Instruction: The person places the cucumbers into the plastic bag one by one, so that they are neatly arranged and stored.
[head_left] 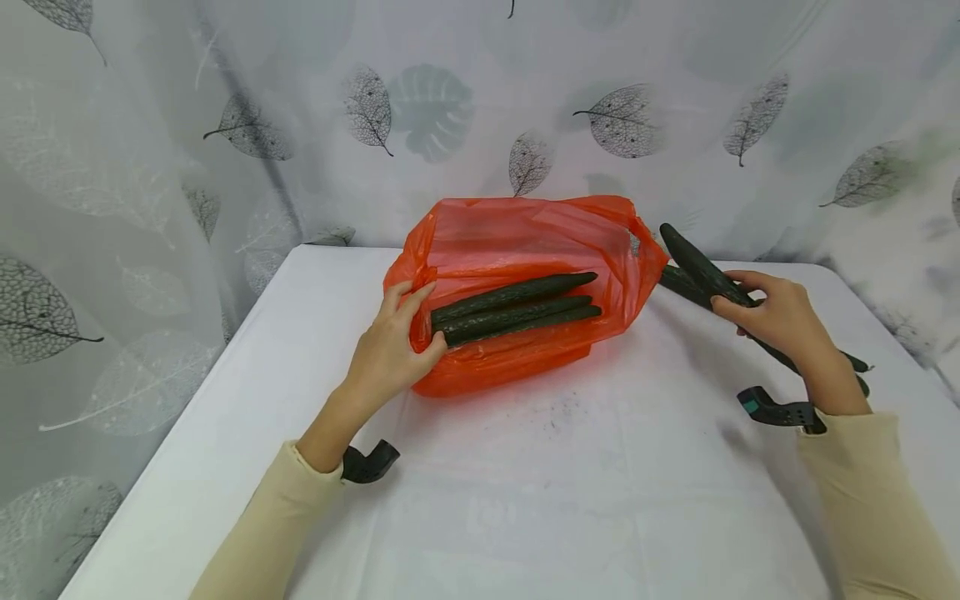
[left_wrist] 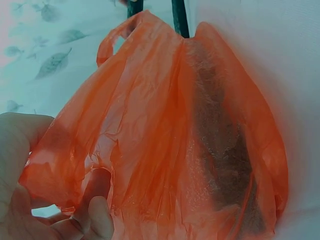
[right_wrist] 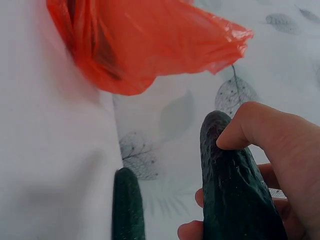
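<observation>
An orange plastic bag (head_left: pixel 525 221) lies on the white table with several dark green cucumbers (head_left: pixel 517 312) in it, side by side. My left hand (head_left: pixel 386 346) grips the bag's left edge, the thumb near the cucumbers' ends; in the left wrist view, fingers (left_wrist: pixel 97 185) curl round the film. Off the bag's right side, my right hand (head_left: pixel 783 317) holds another cucumber (head_left: pixel 697 260), thumb on one side and fingers on the other. Its far end tilts up toward the bag's handle. Behind and below it lies one more cucumber (right_wrist: pixel 128 205), partly hidden in the head view.
The white table (head_left: pixel 525 492) extends in front of the bag. A pale curtain with leaf prints (head_left: pixel 622 121) hangs along the table's back and sides. Black wrist mounts (head_left: pixel 776 410) sit on both forearms.
</observation>
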